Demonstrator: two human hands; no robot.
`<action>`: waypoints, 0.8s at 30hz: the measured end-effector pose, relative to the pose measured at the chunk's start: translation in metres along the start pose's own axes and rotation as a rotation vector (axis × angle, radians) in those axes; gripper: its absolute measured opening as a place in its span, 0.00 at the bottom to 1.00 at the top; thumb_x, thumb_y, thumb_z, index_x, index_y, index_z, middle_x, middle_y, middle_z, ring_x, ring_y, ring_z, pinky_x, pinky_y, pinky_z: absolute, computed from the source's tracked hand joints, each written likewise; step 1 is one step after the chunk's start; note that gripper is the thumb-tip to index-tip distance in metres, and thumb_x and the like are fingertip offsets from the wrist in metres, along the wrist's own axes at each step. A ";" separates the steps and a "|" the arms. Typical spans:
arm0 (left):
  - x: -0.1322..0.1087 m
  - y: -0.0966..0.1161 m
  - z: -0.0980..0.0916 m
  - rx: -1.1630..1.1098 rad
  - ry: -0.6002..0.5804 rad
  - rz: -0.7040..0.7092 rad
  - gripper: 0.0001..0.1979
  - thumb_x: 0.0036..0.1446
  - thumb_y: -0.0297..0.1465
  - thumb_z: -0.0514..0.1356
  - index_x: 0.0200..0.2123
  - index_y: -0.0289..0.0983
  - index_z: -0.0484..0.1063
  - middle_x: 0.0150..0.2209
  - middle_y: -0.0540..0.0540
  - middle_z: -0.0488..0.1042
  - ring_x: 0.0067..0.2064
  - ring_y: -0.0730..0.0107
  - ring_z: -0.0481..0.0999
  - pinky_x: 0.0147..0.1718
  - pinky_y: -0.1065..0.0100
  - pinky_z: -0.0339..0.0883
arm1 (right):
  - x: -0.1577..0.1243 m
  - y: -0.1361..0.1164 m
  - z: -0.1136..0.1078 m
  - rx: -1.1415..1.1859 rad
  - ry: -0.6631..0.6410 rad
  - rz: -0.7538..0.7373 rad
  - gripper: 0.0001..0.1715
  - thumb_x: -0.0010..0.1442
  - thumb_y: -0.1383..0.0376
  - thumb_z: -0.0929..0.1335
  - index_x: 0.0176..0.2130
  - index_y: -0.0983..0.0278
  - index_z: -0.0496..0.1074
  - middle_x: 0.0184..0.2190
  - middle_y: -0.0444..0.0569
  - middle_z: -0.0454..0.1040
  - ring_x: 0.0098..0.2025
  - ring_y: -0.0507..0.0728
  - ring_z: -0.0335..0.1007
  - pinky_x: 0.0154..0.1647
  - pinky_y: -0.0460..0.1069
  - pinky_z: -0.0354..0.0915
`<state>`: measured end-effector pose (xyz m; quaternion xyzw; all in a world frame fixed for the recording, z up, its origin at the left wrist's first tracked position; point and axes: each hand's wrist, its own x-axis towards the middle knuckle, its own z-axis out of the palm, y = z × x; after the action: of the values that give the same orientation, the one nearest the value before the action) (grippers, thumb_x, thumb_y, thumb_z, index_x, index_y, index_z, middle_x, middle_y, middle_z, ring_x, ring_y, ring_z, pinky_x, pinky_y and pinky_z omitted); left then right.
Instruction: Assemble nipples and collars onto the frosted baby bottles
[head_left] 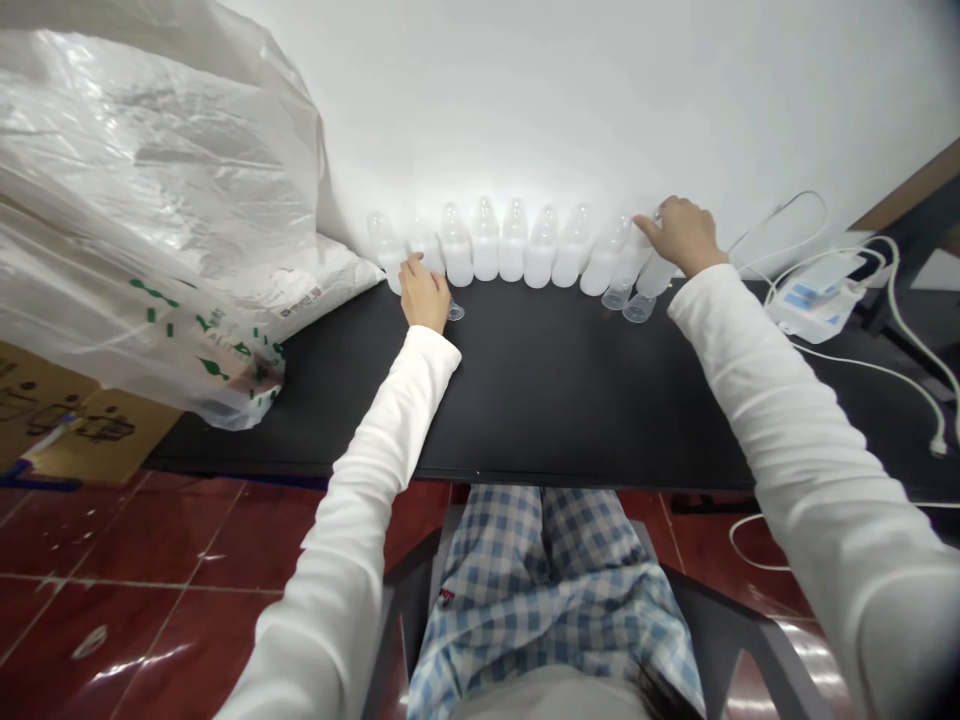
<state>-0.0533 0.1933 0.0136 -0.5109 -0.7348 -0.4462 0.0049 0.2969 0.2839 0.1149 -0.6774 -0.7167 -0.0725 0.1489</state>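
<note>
A row of milky-white bottles (pixel 513 250) with clear domed tops stands along the wall at the table's back edge. At the row's right end, my right hand (pixel 684 235) is closed around the upper part of the last bottle (pixel 655 277). Below it, two clear plastic pieces with round rims (pixel 639 308) rest near the bottle bases. My left hand (pixel 425 296) is in front of the second bottle from the left (pixel 426 240), its fingers curled; what they hold is hidden. Another clear rimmed piece (pixel 455 311) shows beside that hand.
A big translucent plastic bag (pixel 172 200) with green print covers the left side of the black table (pixel 540 400). Below it is a cardboard box (pixel 112 430). White cables and a white box with blue marks (pixel 817 300) lie at the right. A white wall (pixel 570 100) rises behind.
</note>
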 end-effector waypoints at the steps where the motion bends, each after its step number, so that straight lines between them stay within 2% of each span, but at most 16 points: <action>1: 0.000 0.000 0.000 0.010 -0.004 -0.005 0.22 0.63 0.24 0.50 0.60 0.29 0.62 0.60 0.27 0.66 0.66 0.41 0.65 0.66 0.44 0.62 | 0.000 -0.001 -0.001 -0.012 -0.010 -0.002 0.34 0.75 0.57 0.61 0.59 0.89 0.63 0.57 0.82 0.68 0.64 0.76 0.64 0.59 0.61 0.56; 5: 0.000 -0.001 0.000 0.013 -0.008 -0.022 0.23 0.63 0.23 0.50 0.61 0.30 0.61 0.61 0.28 0.67 0.67 0.45 0.66 0.68 0.46 0.62 | 0.002 -0.004 -0.003 -0.020 -0.043 -0.011 0.34 0.76 0.57 0.59 0.60 0.90 0.61 0.57 0.85 0.65 0.65 0.79 0.62 0.60 0.63 0.55; 9: 0.002 -0.006 0.003 -0.067 -0.017 -0.037 0.26 0.63 0.22 0.50 0.64 0.32 0.59 0.65 0.30 0.65 0.70 0.49 0.63 0.71 0.48 0.58 | -0.002 -0.007 -0.003 -0.004 -0.026 0.005 0.34 0.77 0.58 0.58 0.63 0.89 0.58 0.60 0.82 0.63 0.66 0.76 0.61 0.61 0.62 0.54; 11: 0.004 -0.011 0.008 -0.135 -0.036 -0.049 0.28 0.63 0.23 0.51 0.66 0.33 0.57 0.68 0.30 0.61 0.72 0.50 0.60 0.72 0.49 0.56 | -0.008 -0.007 -0.001 0.027 0.086 0.051 0.32 0.76 0.59 0.59 0.65 0.84 0.57 0.62 0.77 0.62 0.66 0.73 0.62 0.61 0.60 0.54; 13: 0.007 -0.015 0.014 -0.192 -0.066 -0.052 0.30 0.63 0.23 0.52 0.68 0.33 0.54 0.71 0.29 0.55 0.74 0.50 0.56 0.73 0.49 0.54 | -0.019 -0.006 0.003 0.078 0.267 0.085 0.25 0.75 0.63 0.58 0.63 0.79 0.60 0.62 0.71 0.64 0.63 0.68 0.65 0.60 0.58 0.57; 15: 0.012 -0.019 0.019 -0.234 -0.101 -0.047 0.31 0.64 0.24 0.53 0.69 0.32 0.52 0.73 0.29 0.51 0.76 0.51 0.52 0.74 0.49 0.50 | -0.033 -0.003 0.010 0.106 0.400 0.048 0.21 0.74 0.67 0.56 0.58 0.75 0.65 0.57 0.67 0.68 0.58 0.65 0.67 0.58 0.56 0.60; 16: 0.015 -0.020 0.022 -0.250 -0.113 -0.046 0.31 0.64 0.25 0.53 0.69 0.31 0.51 0.73 0.28 0.50 0.76 0.52 0.50 0.74 0.49 0.49 | -0.041 -0.001 0.015 0.095 0.411 0.001 0.21 0.73 0.68 0.55 0.56 0.75 0.67 0.55 0.67 0.70 0.57 0.65 0.68 0.57 0.57 0.61; 18: 0.020 -0.021 0.025 -0.275 -0.106 -0.055 0.31 0.66 0.26 0.53 0.69 0.30 0.50 0.74 0.28 0.50 0.76 0.55 0.49 0.75 0.51 0.46 | -0.058 0.002 0.027 0.018 0.348 -0.101 0.22 0.72 0.65 0.55 0.52 0.73 0.70 0.50 0.67 0.72 0.53 0.68 0.69 0.54 0.60 0.63; 20: 0.025 -0.020 0.025 -0.271 -0.071 -0.082 0.30 0.66 0.26 0.53 0.69 0.29 0.49 0.73 0.28 0.51 0.76 0.56 0.51 0.75 0.53 0.47 | -0.072 0.006 0.042 -0.037 0.261 -0.195 0.23 0.71 0.63 0.55 0.51 0.72 0.72 0.50 0.67 0.72 0.52 0.71 0.69 0.53 0.62 0.64; 24: 0.031 -0.015 0.022 -0.211 -0.023 -0.119 0.30 0.67 0.28 0.55 0.67 0.24 0.50 0.71 0.23 0.54 0.75 0.48 0.54 0.74 0.49 0.49 | -0.089 0.009 0.066 -0.067 0.169 -0.301 0.28 0.72 0.60 0.55 0.59 0.72 0.69 0.54 0.68 0.70 0.56 0.74 0.65 0.56 0.67 0.61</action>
<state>-0.0693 0.2300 0.0046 -0.4692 -0.7127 -0.5146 -0.0839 0.3016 0.2205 0.0242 -0.5587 -0.7920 -0.1746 0.1733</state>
